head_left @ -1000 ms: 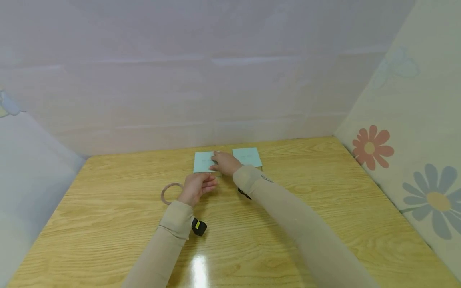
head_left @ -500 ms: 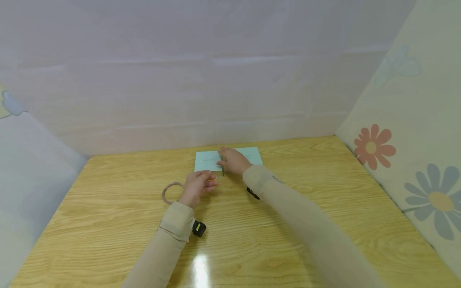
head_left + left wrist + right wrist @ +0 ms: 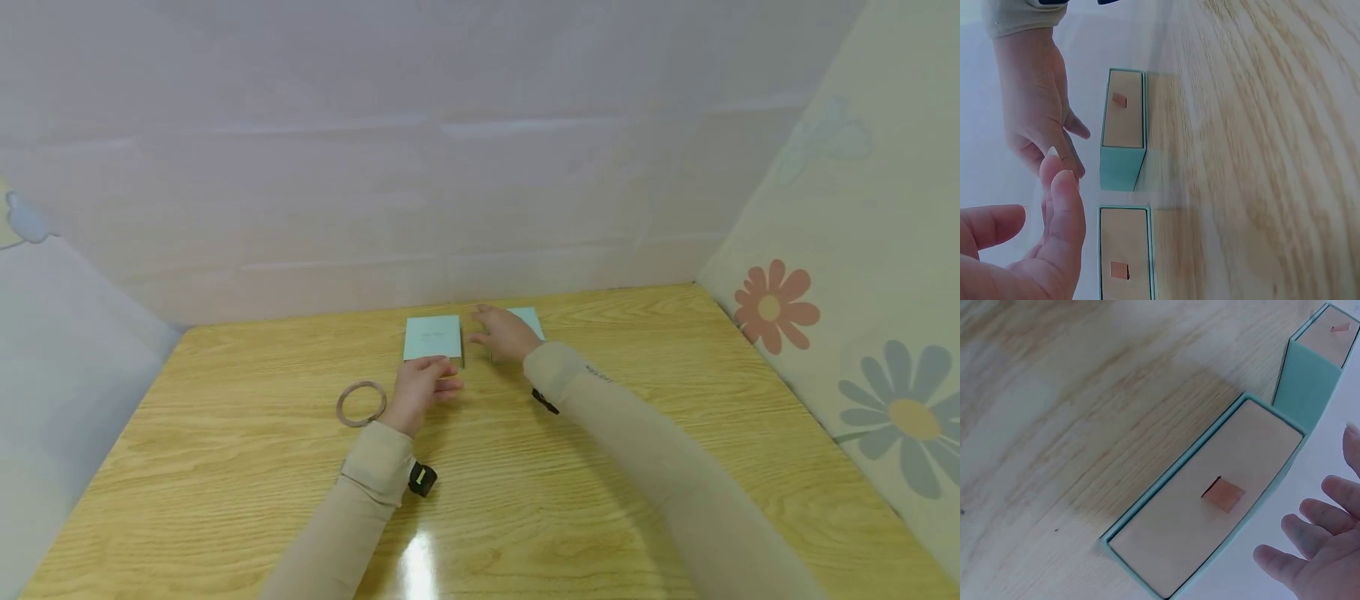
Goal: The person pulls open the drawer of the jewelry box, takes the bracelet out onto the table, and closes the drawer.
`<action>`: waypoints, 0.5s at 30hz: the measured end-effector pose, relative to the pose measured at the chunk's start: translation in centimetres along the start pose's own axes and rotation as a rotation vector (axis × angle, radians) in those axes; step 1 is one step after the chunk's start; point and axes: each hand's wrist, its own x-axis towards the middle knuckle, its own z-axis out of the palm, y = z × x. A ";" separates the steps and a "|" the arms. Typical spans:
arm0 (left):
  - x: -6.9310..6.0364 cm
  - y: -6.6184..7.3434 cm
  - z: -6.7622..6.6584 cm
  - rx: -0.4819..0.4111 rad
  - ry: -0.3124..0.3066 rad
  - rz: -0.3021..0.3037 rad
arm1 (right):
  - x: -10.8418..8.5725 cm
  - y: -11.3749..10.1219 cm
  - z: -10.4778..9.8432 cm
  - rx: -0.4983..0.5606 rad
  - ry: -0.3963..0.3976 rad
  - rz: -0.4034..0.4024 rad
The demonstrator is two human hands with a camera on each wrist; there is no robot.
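Observation:
Two mint-green drawer boxes lie near the back of the table, a gap between them. Beside the front of the left box [image 3: 432, 337] is my left hand [image 3: 420, 390], fingers loosely bent and holding nothing. My right hand [image 3: 507, 333] hovers by the left side of the right box [image 3: 529, 320], partly covering it, its fingers spread with nothing between them. Each box has a beige drawer front with a small brown pull tab, such as the tab [image 3: 1224, 495] in the right wrist view. Both drawers look pushed in.
A pinkish-brown ring [image 3: 340, 407] lies on the wooden table [image 3: 225, 450] just left of my left hand. Behind the boxes rises a pale wall [image 3: 337, 208]. A flower-printed wall [image 3: 885, 292] borders the right side.
My right hand has moved right, off the left box, across the gap to the right box. The left hand has shifted slightly right. Both boxes appear to stay in place.

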 end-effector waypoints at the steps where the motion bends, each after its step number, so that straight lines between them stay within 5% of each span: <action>1: 0.0 0.0 0.1 0.002 -0.003 0.002 | 0.0 0.1 0.0 0.002 0.002 0.002; 15: 0.4 -0.6 0.8 0.023 -0.014 0.006 | -0.2 1.8 -0.6 0.021 0.018 0.010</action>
